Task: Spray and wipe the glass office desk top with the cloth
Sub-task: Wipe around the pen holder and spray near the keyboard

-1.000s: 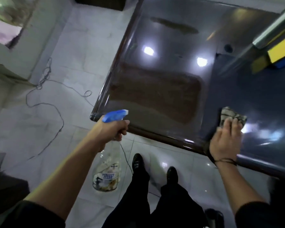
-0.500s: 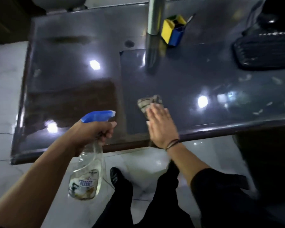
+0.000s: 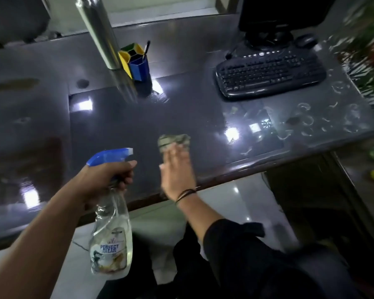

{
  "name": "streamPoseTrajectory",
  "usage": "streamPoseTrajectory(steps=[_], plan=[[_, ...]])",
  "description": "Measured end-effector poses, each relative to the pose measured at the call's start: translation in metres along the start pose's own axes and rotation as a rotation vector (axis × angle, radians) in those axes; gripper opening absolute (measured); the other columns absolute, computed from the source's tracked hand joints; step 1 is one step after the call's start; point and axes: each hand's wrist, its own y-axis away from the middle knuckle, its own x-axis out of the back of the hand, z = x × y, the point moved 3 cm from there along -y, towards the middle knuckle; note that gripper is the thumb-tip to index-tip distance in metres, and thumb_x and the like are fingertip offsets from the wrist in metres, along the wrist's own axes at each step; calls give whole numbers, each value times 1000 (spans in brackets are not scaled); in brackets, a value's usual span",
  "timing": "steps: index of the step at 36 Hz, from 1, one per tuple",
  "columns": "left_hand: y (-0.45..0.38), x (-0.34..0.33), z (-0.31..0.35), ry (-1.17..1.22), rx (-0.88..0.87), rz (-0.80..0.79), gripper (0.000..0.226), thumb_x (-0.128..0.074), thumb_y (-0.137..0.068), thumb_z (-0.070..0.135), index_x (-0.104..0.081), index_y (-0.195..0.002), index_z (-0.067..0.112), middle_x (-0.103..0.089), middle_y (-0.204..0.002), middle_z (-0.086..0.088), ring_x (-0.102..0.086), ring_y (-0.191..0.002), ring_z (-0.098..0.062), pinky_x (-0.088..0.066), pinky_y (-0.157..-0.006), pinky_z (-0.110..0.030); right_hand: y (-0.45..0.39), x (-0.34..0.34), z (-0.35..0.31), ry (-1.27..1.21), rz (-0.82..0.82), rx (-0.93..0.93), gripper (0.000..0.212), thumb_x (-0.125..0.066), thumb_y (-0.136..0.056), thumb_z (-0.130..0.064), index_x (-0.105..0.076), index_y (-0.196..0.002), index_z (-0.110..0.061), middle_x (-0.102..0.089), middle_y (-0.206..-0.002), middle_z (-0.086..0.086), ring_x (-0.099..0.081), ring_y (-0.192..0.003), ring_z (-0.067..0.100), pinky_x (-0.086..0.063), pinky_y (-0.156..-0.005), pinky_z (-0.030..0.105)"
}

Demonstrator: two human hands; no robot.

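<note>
Glass counter [image 3: 203, 100] carries the cloth [image 3: 174, 140] near its front edge; our right hand [image 3: 178, 169] presses it with straight fingers. Our left hand [image 3: 105, 175] grips the spray bottle [image 3: 111, 240], fingers curled round its neck.

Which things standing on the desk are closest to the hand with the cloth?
The pen holder and the steel bottle beside it. The keyboard and monitor sit farther right of the right hand pressing the cloth.
</note>
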Motion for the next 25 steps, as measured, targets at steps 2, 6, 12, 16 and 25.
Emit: streamPoseTrajectory(steps=[2, 6, 12, 16, 25], plan=[[-4, -13, 9, -36, -16, -35, 33, -91, -70, 31, -73, -82, 5, -66, -73, -10, -61, -58, -13, -50, -47, -20, 7, -17, -28, -61, -92, 247, 58, -52, -102, -29, -41, -152, -1, -34, -162, 22, -27, -152, 41, -19, -126, 53], [-13, -37, 25, -54, -71, -79, 27, -84, -82, 30, -78, -90, 5, -69, -78, -11, -64, -63, -15, -52, -50, -22, 6, -23, -10, -74, -125, 507, 51, -56, -101, -20, -50, -149, -6, -39, -161, 17, -29, -152, 35, -18, -127, 48], [-35, -83, 51, -184, -155, -135, 22, -79, -90, 21, -69, -78, 5, -67, -74, -10, -55, -59, -23, -46, -63, -35, -1, 27, 110, -58, -42, 149, 61, -48, -95, -20, -42, -155, -9, -34, -165, 14, -28, -153, 35, -17, -126, 50], [-59, -119, 64, -269, -142, -170, 29, -80, -90, 27, -68, -74, 6, -66, -73, -9, -56, -53, -21, -49, -52, -31, 23, 60, 213, -29, 42, -210, 61, -42, -100, -16, -32, -160, -12, -26, -168, 13, -19, -157, 32, -4, -128, 43], [-105, -186, 89, -455, -110, -168, 43, -79, -82, 41, -59, -54, 16, -58, -55, -11, -51, -47, -23, -45, -62, -35, 68, 76, 277, -57, 72, -522, 77, -50, -89, 4, -26, -161, -6, -12, -171, 16, -2, -159, 34, -5, -130, 44]])
